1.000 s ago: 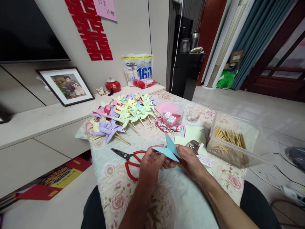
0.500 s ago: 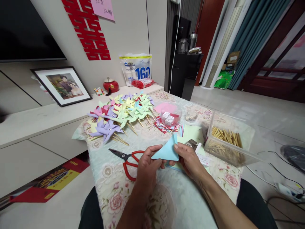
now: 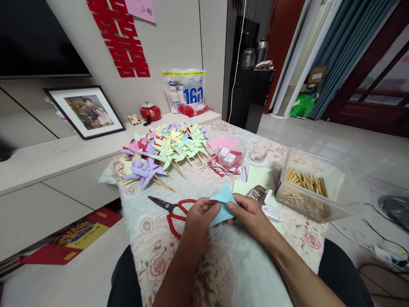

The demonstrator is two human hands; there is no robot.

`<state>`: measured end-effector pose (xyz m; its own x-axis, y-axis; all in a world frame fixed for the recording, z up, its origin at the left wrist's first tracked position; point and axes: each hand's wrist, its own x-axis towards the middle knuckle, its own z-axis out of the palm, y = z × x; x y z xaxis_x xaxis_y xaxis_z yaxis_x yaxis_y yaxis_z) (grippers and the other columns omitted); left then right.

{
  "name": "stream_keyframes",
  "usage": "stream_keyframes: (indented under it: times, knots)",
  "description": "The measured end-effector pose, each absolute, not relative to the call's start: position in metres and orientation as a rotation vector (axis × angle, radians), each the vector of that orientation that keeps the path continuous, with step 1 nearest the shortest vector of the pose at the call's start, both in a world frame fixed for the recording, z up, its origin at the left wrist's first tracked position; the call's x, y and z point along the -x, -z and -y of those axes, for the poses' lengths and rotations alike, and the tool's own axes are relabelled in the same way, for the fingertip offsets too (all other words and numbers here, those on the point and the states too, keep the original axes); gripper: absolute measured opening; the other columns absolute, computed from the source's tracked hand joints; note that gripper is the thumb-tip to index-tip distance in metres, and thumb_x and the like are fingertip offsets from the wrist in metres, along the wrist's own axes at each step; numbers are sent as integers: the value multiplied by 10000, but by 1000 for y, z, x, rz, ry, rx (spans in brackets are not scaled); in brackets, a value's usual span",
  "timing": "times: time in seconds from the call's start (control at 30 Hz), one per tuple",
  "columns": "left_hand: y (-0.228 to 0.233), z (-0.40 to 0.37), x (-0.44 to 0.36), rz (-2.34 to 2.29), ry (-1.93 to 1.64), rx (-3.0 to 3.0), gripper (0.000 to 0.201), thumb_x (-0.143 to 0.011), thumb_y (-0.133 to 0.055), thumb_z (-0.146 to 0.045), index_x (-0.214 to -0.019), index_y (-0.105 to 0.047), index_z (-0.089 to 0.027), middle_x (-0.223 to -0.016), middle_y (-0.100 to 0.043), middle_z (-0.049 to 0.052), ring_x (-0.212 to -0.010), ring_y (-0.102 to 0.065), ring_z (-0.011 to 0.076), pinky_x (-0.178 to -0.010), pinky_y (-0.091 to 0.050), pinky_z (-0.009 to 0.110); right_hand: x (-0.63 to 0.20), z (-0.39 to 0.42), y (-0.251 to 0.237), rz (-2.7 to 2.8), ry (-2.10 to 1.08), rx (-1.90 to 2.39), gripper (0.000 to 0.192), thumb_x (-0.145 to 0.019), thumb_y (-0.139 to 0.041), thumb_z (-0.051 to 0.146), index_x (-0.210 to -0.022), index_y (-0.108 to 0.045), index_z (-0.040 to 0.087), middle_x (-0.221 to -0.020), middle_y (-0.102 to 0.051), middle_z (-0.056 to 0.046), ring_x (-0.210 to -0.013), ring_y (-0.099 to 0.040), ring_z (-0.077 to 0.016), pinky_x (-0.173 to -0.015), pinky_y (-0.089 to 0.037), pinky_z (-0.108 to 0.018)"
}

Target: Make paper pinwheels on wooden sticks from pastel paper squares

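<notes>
A person's L hand [image 3: 198, 219] and R hand [image 3: 252, 215] both pinch a folded sheet of blue paper [image 3: 223, 215] over the near ctr. of a floral tablecloth [image 3: 145, 249]; scissors [image 3: 171, 209] lie just left, pinwheels [image 3: 168, 149] far left, a clear plastic box [image 3: 302, 207] w/ sticks [image 3: 308, 183] at right.

Bare forearms [image 3: 292, 262], bare hands [image 3: 255, 216] and, to either side, dark legwear [image 3: 343, 275] (very nearly black)

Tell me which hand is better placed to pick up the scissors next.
Probably the left hand: the scissors lie beside it, farther from the right hand, though both hold the blue paper.
</notes>
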<state>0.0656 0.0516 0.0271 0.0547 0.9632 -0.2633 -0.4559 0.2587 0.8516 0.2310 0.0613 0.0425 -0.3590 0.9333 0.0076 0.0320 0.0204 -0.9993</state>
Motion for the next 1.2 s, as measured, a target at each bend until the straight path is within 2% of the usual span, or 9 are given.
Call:
stream_keyframes:
  times: [0.13, 0.27, 0.37, 0.47, 0.53, 0.73, 0.9, 1.2]
  knots:
    - [-25, -53, -66, -1009, -1212, -634, 444, -557, -914, -328, -845, -623, -157, -692, -717, 14, -545, -602, 120, -541, -454, 228, -231, -59, -44, 1541, -1492, 988, 390, -875, -661, 534, -993, -701, 165, -825, -643, -20, -683, -617, -159, -633, -517, -276]
    - [-29, -52, -64, -965, -1229, -616, 400, -550, -915, -316, -765, -610, -172, -639, -689, -16, -525, -587, 109, -543, -454, 225, -233, -60, -41, 1516, -1595, 884, 449, -908, -586, 596, -869, -686, 160, -737, -653, -22, -671, -605, -166, -637, -478, -275]
    - [-32, -51, -64, -928, -1186, -607, 373, -569, -908, -315, -757, -616, -179, -649, -688, -19, -541, -597, 114, -563, -467, 233, -236, -62, -33, 1404, -1660, 876, 515, -950, -501, 613, -758, -638, 156, -647, -614, -11, -604, -537, -143, -592, -400, -260]
    - [-34, -48, -63, -920, -1159, -617, 343, -592, -898, -311, -755, -630, -174, -634, -668, -26, -544, -576, 99, -552, -439, 210, -236, -62, -30, 1274, -1687, 905, 480, -922, -584, 577, -684, -589, 160, -603, -530, 22, -557, -421, -110, -549, -322, -243]
    - [-35, -47, -63, -907, -1143, -618, 326, -612, -887, -315, -761, -635, -171, -636, -663, -24, -549, -569, 97, -554, -431, 208, -236, -61, -33, 1201, -1717, 884, 461, -890, -634, 568, -675, -585, 164, -597, -513, 29, -554, -398, -107, -549, -309, -242]
    - [-34, -48, -65, -915, -1140, -649, 341, -594, -895, -327, -755, -639, -171, -646, -669, -15, -548, -571, 111, -559, -430, 229, -233, -60, -40, 1111, -1771, 934, 385, -775, -773, 538, -777, -688, 163, -643, -578, 17, -607, -482, -127, -589, -354, -245]
    - [-30, -49, -66, -960, -1200, -650, 307, -611, -886, -315, -748, -650, -175, -623, -658, -28, -536, -539, 92, -546, -400, 213, -233, -61, -40, 1053, -1742, 868, 387, -821, -722, 554, -876, -728, 171, -654, -599, 6, -586, -494, -130, -594, -386, -255]
    - [-35, -47, -68, -934, -1157, -620, 327, -595, -892, -332, -725, -641, -168, -582, -629, -31, -512, -518, 89, -522, -381, 206, -231, -61, -45, 946, -1779, 852, 369, -758, -803, 497, -691, -651, 168, -584, -525, 36, -522, -447, -99, -564, -419, -234]
